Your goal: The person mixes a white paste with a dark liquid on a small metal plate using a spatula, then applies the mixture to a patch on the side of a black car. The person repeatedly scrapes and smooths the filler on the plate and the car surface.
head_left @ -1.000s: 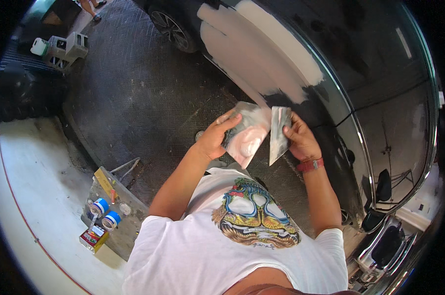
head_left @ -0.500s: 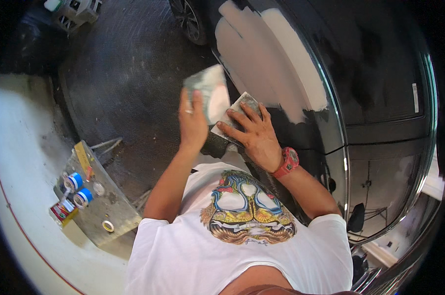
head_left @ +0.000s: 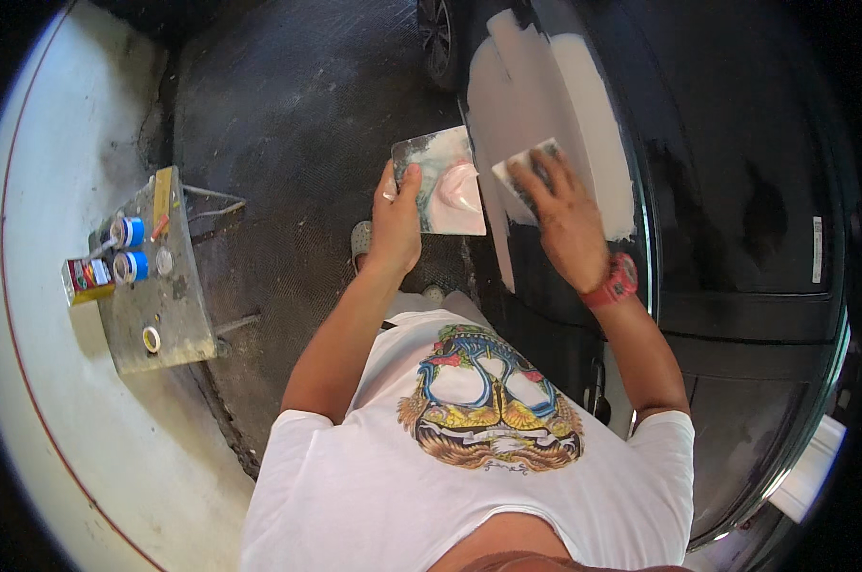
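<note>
My left hand [head_left: 398, 214] grips a flat square mixing board [head_left: 421, 153] by its left edge, thumb on top. A mound of pale pink filler paste [head_left: 457, 191] lies on the board. My right hand [head_left: 566, 219], with a red watch at the wrist, is closed on a putty spreader [head_left: 517, 179], a pale rectangular blade smeared with grey. Its fingers press over the blade, held against or just above the dark car panel [head_left: 536, 272]. A broad beige-pink filler patch [head_left: 521, 105] covers part of that panel, and a narrow strip runs down its near left side.
Left of me, a stained small table [head_left: 178, 315] carries blue-labelled cans [head_left: 131, 265], a tape roll [head_left: 152, 338] and a red-and-yellow tin [head_left: 88, 278]. A white wall [head_left: 40, 315] stands behind it. The car's wheel [head_left: 437, 43] is at the far end, above dark floor [head_left: 288, 124].
My right hand has left the mixing board and moved right with the spreader to the car panel. A narrow filler strip now shows at the patch's lower left. The view has shifted.
</note>
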A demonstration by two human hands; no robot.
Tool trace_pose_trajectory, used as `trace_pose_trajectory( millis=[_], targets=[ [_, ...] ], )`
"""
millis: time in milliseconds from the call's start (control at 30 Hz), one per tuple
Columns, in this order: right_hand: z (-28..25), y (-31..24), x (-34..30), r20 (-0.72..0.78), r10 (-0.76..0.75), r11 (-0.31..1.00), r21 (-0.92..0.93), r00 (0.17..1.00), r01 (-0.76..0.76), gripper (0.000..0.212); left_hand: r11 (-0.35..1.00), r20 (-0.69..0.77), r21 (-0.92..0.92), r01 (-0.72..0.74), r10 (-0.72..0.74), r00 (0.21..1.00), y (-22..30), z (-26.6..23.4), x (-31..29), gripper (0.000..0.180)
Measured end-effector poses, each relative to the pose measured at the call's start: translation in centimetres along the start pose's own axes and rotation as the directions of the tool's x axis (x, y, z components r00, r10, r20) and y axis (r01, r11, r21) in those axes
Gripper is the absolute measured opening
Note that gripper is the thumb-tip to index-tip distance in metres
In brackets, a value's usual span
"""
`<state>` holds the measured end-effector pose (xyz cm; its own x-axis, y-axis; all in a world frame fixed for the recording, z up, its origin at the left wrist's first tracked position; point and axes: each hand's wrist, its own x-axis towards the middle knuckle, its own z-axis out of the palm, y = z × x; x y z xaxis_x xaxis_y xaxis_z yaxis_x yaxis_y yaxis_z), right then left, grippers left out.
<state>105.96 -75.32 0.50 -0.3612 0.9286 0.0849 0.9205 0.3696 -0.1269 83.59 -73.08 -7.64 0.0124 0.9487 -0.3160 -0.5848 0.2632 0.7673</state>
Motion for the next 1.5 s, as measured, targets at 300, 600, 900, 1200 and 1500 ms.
trace_pose_trajectory(
  millis=[300, 600, 900, 1200, 1500],
  targets=[
    [-4.0, -3.0, -3.7, 0.051, -0.176, 0.984, -0.019, 0.983, 0.178, 0.064, 0.934, -0.241, 0.326, -0.149, 0.234, 0.942, -4.9, 1.4, -4.6, 0.056],
    [-5.3, -3.8, -6.5, -0.027, -0.109, 0.75, 0.654, 0.994, 0.101, 0.061, 0.955, -0.15, -0.224, -0.196, 0.165, 0.975, -3.0, 4.3, -7.0, 0.04],
    [-3.3, 0.2, -4.8, -0.102, -0.188, 0.981, 0.028, 0.977, 0.191, 0.067, 0.929, 0.008, 0.349, -0.122, 0.128, 0.992, -3.4, 3.1, -8.3, 0.047],
    [-4.9, -2.8, -7.2, 0.074, -0.391, 0.919, 0.088, 0.917, 0.385, 0.07, 0.928, -0.279, 0.126, -0.351, 0.373, 0.885, -3.3, 1.4, -6.8, 0.041],
    [0.1, 1.1, -4.9, -0.028, -0.221, 0.968, 0.119, 0.975, 0.223, 0.067, 0.967, -0.001, -0.24, -0.089, 0.092, 0.996, -0.4, 4.0, -8.3, 0.035]
  ],
)
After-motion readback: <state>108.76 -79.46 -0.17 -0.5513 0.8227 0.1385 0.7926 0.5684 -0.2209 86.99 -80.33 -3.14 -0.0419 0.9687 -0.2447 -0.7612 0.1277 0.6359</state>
